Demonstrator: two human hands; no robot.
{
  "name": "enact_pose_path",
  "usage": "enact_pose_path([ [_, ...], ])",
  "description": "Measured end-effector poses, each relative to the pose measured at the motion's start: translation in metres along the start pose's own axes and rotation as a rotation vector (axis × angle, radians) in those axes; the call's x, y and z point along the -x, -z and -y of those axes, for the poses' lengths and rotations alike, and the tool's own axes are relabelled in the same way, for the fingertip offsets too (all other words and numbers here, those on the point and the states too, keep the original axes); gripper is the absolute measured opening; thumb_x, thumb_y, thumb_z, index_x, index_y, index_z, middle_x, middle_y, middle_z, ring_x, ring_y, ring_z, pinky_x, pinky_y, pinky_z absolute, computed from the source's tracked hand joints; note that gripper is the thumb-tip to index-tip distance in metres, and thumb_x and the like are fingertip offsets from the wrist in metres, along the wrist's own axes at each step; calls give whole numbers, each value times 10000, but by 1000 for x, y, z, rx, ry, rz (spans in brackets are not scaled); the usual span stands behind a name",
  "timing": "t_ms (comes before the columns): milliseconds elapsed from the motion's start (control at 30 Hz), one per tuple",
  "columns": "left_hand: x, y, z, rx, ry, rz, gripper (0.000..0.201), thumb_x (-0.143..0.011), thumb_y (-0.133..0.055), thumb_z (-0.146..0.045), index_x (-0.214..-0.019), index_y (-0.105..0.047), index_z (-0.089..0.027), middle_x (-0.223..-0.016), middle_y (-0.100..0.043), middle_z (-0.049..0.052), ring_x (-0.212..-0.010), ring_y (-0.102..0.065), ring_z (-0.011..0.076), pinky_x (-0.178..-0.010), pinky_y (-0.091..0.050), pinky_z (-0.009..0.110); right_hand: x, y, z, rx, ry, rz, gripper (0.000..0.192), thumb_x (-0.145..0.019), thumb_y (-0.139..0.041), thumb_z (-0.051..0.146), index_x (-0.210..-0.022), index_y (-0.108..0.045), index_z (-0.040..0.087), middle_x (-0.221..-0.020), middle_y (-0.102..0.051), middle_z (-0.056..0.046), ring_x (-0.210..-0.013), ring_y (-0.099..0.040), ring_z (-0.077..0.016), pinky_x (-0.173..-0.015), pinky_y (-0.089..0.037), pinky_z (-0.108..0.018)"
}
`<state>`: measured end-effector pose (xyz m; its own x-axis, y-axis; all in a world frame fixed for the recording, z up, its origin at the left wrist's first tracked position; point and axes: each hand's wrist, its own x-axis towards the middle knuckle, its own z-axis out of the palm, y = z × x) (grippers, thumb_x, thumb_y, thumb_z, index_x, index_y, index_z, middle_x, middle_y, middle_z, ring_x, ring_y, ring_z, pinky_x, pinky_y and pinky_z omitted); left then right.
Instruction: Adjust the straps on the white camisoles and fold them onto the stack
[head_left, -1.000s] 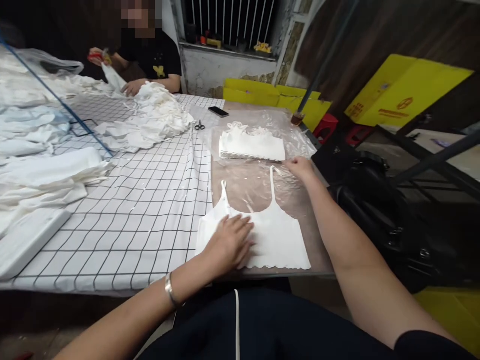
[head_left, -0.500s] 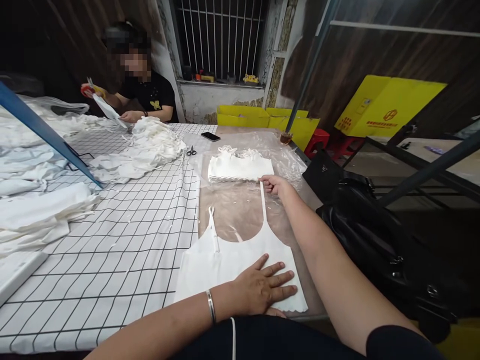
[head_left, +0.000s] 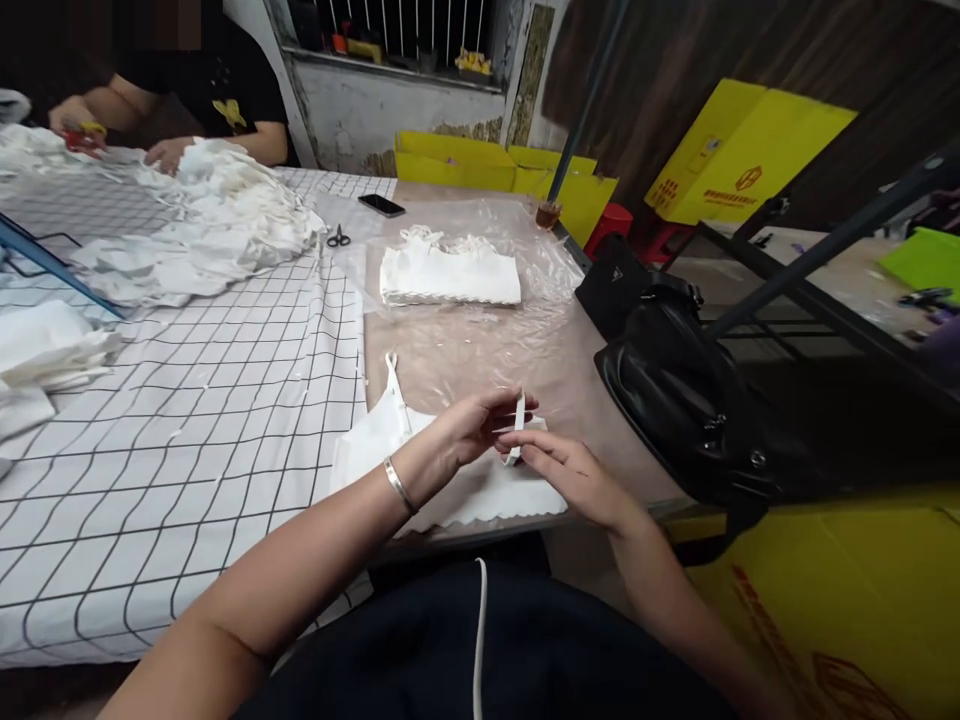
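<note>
I have the white camisole (head_left: 450,480) lying flat at the near tabletop (head_left: 555,350) edge, and my left hand (head_left: 469,435) and right hand (head_left: 566,470) both pinch its right strap (head_left: 519,425), lifted above the fabric. I judge this the strap-folding step; next I'd need to tuck it flat onto the garment without wrinkling it.

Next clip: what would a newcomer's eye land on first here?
Both hands, left hand and right hand, meet at the near table edge, pinching the thin white strap of a white camisole top. Beyond lies a neat stack of folded white tops on clear plastic sheeting.
</note>
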<state>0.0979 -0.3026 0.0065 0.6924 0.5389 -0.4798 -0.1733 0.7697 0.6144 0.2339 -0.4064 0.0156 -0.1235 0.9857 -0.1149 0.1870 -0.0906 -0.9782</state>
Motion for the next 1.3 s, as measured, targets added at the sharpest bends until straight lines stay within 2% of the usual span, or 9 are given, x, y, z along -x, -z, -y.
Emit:
enact_pose_path([
  [133, 0, -9, 2, -62, -81, -42, 94, -818, -604, -193, -756, -656, -145, -944, -715, 76, -884, -653, 166, -815, -512, 287, 6, -18, -29, -226, -146, -181, 396, -703, -739, 472, -834, -457, 227, -742, -705, -16, -681, -660, -170, -620, -489, -280],
  [300, -14, -4, -8, -250, -162, -101, 110, -795, -610, -231, -762, -671, -146, -983, -718, 76, -850, -637, 153, -788, -489, 287, 6, -11, -32, -196, -338, 82, 486, -583, -837, 361, -935, -551, 187, -619, -664, 22, -539, -600, -117, -481, -360, -191],
  [400, -20, 8, -15, -456, -298, -158, 159, -768, -674, -295, -757, -690, -137, -869, -711, 69, -730, -604, 135, -707, -453, 275, -2, 1, -27, -166, -364, 165, 381, -587, -824, 390, -818, -647, 144, -679, -687, -33, -571, -611, -118, -483, -366, -200],
  [467, -20, 15, -17, -575, -380, -216, 168, -730, -724, -296, -740, -690, -132, -765, -686, 48, -665, -569, 121, -669, -425, 269, -12, 11, -25, -132, -302, 68, 348, -600, -806, 398, -796, -668, 147, -721, -696, -48, -596, -608, -119, -491, -372, -207],
  [633, -12, 27, -16, -616, -372, -290, 144, -755, -692, -277, -726, -653, -142, -732, -660, 26, -615, -546, 105, -619, -401, 251, -35, 39, -30, 162, -209, -188, 257, -624, -753, 347, -780, -652, 169, -670, -638, -3, -630, -579, -133, -590, -433, -249],
  [767, -2, 35, -9, -922, -519, -407, 71, -743, -669, -198, -690, -651, -153, -672, -640, 10, -650, -553, 126, -650, -412, 253, -45, 44, -37, 408, -146, -280, 240, -721, -642, 410, -719, -622, 171, -678, -622, -12, -639, -551, -143, -612, -425, -260],
  [867, 11, 36, 5, -1008, -413, -344, 112, -750, -653, -200, -649, -638, -155, -598, -607, -5, -598, -541, 120, -603, -404, 241, -50, 34, -39, 548, -199, -249, 266, -681, -692, 430, -740, -618, 181, -646, -591, 8, -615, -533, -145, -571, -386, -252],
  [1067, 31, 24, 32, -674, -108, -106, 271, -793, -673, -355, -673, -611, -120, -606, -639, 27, -492, -558, 97, -466, -383, 206, -47, 19, -43, 793, -104, -192, 219, -667, -742, 351, -696, -582, 205, -678, -582, 23, -639, -524, -136, -583, -351, -246],
  [1300, 17, 19, 24, -585, -88, -236, 186, -891, -569, -225, -747, -602, -113, -576, -619, 6, -408, -550, 93, -437, -435, 218, -35, 20, -46, 736, -131, -230, 200, -670, -728, 225, -820, -596, 222, -653, -600, 50, -621, -548, -129, -610, -379, -241],
])
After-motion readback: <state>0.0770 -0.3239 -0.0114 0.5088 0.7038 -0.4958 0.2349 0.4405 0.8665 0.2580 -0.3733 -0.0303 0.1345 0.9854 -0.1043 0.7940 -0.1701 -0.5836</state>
